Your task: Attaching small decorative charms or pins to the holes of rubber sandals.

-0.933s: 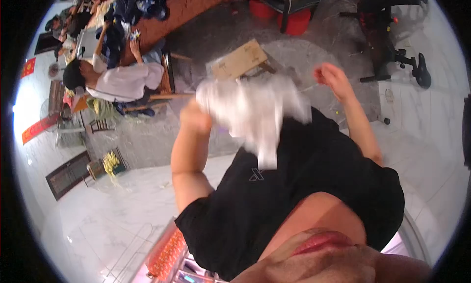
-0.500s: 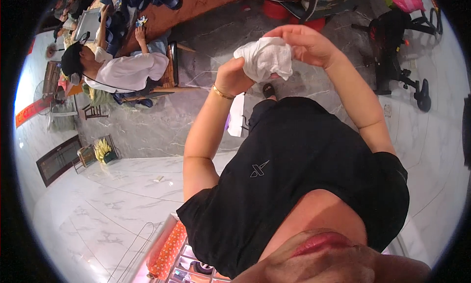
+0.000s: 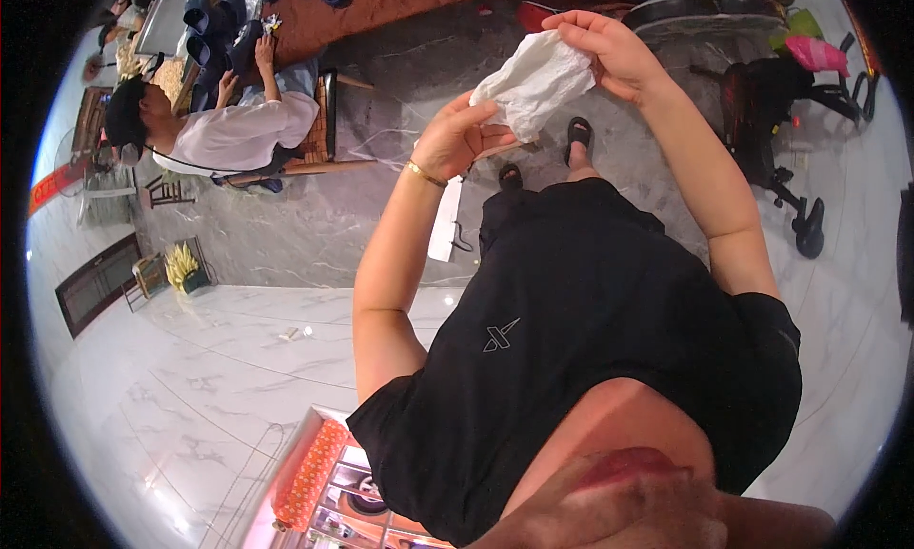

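Observation:
Between my two hands a creased white cloth [image 3: 538, 84] is spread out, held up above the grey floor. It looks thin and soft, perhaps a wipe. My left hand [image 3: 457, 141] pinches its lower left edge between thumb and fingers. At its upper right corner my right hand [image 3: 614, 56] grips it with the thumb on top; some fingertips are hidden behind the fabric. A gold-coloured bracelet [image 3: 426, 174] circles my left wrist.
A seated person [image 3: 228, 135] in white works at the reddish-brown table [image 3: 400, 6] with dark blue clogs [image 3: 203, 49] on it. An exercise bike [image 3: 766, 111] stands at the right. Below my left arm is a white paper bag [image 3: 446, 220]. A lit display case [image 3: 314, 492] sits at lower left.
The cloth was bunched up and is now opened out wider. My right hand has moved up and to the right, away from my left hand. Both my sandalled feet now show.

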`<state>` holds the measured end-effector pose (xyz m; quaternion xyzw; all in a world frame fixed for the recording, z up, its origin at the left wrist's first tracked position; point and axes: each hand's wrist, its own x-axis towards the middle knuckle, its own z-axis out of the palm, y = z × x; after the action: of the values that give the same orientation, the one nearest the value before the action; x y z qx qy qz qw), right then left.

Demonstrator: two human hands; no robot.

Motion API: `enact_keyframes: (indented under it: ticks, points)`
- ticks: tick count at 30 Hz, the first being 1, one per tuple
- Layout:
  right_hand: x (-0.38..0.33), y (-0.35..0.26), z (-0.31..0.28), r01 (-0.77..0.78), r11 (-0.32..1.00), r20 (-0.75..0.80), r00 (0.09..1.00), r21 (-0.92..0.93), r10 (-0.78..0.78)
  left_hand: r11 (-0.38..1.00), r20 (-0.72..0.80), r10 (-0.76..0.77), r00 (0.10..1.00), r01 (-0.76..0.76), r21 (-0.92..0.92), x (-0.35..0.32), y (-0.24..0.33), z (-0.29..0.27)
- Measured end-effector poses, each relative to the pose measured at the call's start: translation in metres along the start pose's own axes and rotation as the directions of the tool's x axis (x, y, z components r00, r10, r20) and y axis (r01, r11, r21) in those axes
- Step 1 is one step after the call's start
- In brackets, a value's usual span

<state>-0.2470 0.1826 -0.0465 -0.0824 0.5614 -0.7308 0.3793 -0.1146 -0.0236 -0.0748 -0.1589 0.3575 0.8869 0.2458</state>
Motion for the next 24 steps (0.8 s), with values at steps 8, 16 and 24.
enact_keyframes:
  ticks: [8,16,24]
  points:
    - [0.010,-0.040,-0.073,-0.167,0.946,0.103,0.974,-0.277,0.202,0.973,-0.286,0.158,0.945,-0.100,0.207,0.066,-0.024,0.024]
    - [0.008,-0.056,-0.128,0.013,0.865,0.197,0.975,-0.501,0.100,0.520,-0.070,0.383,0.921,-0.153,0.840,0.148,-0.059,0.061]
    - [0.015,-0.070,-0.131,0.197,0.760,0.449,0.883,-0.620,0.138,0.671,0.088,0.034,0.996,-0.088,0.736,0.177,-0.037,0.102]
